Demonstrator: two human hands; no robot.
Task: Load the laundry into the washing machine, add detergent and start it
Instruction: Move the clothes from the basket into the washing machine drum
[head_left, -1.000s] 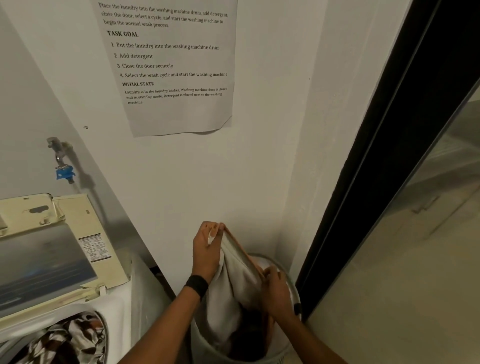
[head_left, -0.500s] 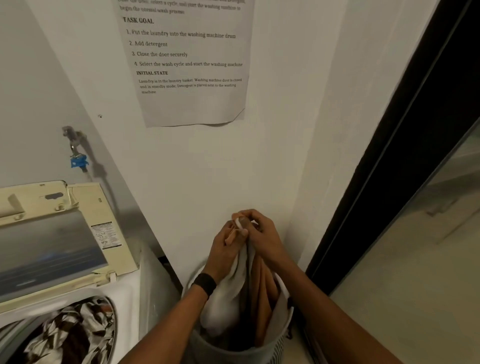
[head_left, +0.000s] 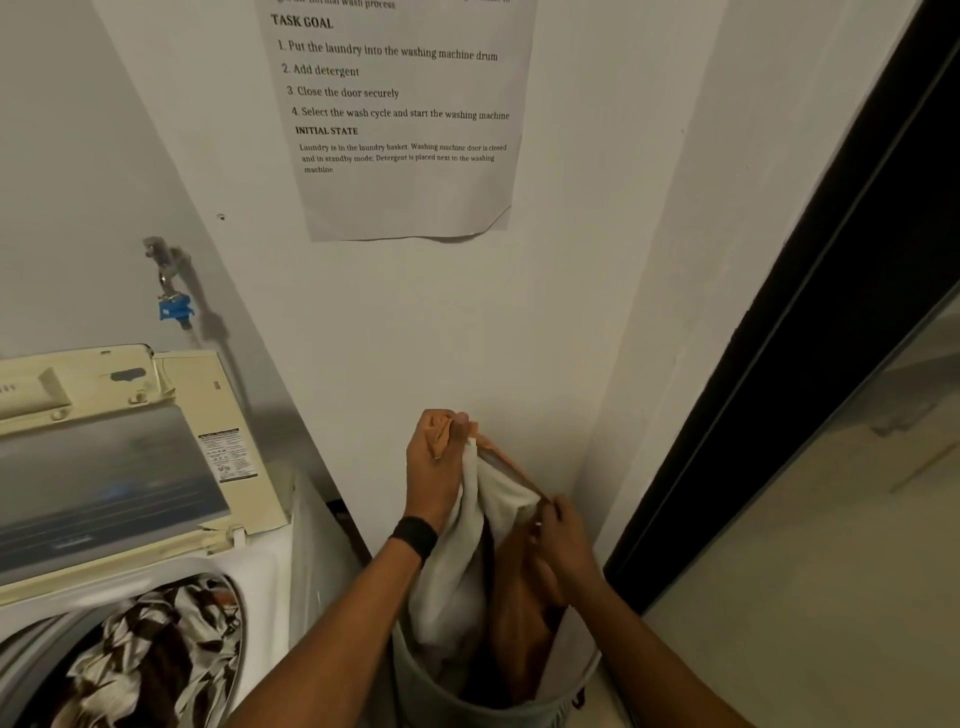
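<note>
Left hand (head_left: 436, 457) high and right hand (head_left: 563, 540) lower both grip the white-orange garment (head_left: 498, 499) hanging lengthwise into the basket (head_left: 431, 680); open washing machine (head_left: 265, 566) sits lower left, nearer the left hand.

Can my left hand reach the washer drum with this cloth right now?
Probably yes: the lid stands raised, the drum lies open beside the basket, and nothing stands between it and the left hand gripping the cloth.
</note>
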